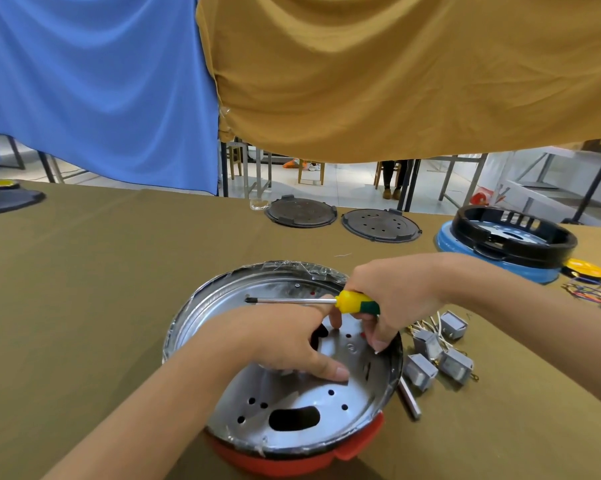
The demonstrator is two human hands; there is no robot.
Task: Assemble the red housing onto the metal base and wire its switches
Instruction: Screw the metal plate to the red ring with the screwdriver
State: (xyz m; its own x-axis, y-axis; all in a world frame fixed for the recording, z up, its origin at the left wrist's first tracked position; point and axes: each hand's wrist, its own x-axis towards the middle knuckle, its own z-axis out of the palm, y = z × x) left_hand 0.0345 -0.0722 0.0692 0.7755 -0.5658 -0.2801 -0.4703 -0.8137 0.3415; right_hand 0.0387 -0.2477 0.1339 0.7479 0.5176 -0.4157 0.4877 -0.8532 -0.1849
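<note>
Red housing (292, 460): near centre on desk (84, 306), under metal base (292, 403); base round, perforated, rim up.
Left hand (285, 341): inside base, fingers curled down on plate; grip contents cannot tell.
Right hand (392, 296): grip closed round screwdriver (326, 301), yellow-green handle, shaft level, tip pointing left over base.
Grey switches (437, 355): wired cluster, just right of base.
Black discs (301, 212): two, far centre.
Blue-black housing (506, 240): far right.
</note>
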